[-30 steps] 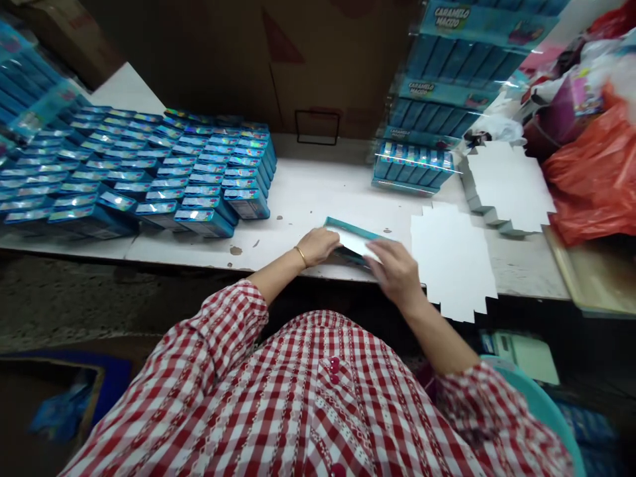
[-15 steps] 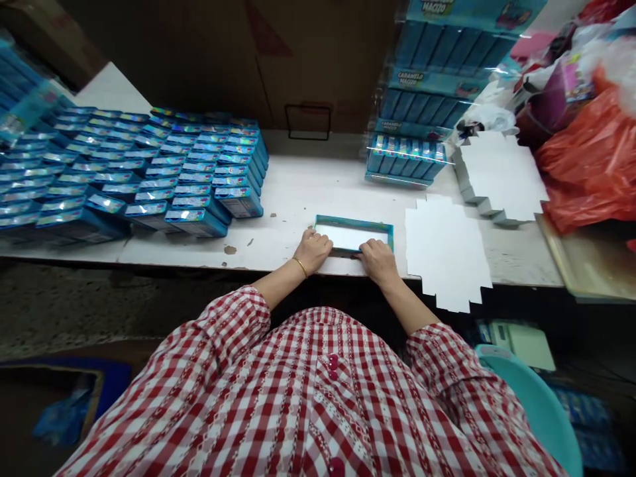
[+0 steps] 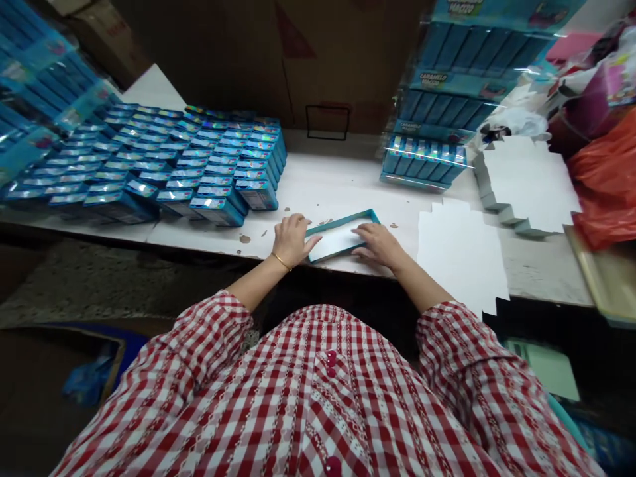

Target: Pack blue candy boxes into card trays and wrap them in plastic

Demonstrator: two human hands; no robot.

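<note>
A shallow cardboard tray (image 3: 334,243), white inside with blue walls, lies slantwise near the table's front edge, its right end farther back. My left hand (image 3: 291,241) is at the tray's left end, fingers apart, thumb reaching over the near left corner. With fingers over the inside and thumb low on the outer side, my right hand (image 3: 378,245) holds the near wall towards the right. To the right lies a flat white cardboard blank (image 3: 460,252) with notched edges, partly over the table edge.
Rows of small blue boxes (image 3: 199,165) stand on the left. Filled blue display trays (image 3: 422,162) are stacked at the back right. A pile of white blanks (image 3: 529,179) lies by a red plastic bag (image 3: 606,179). A black wire stand (image 3: 328,122) is at the back.
The tray has turned so its right end points away. My left hand has shifted left to its end and spread its fingers; my right hand has moved over the inside. The camera view has shifted.
</note>
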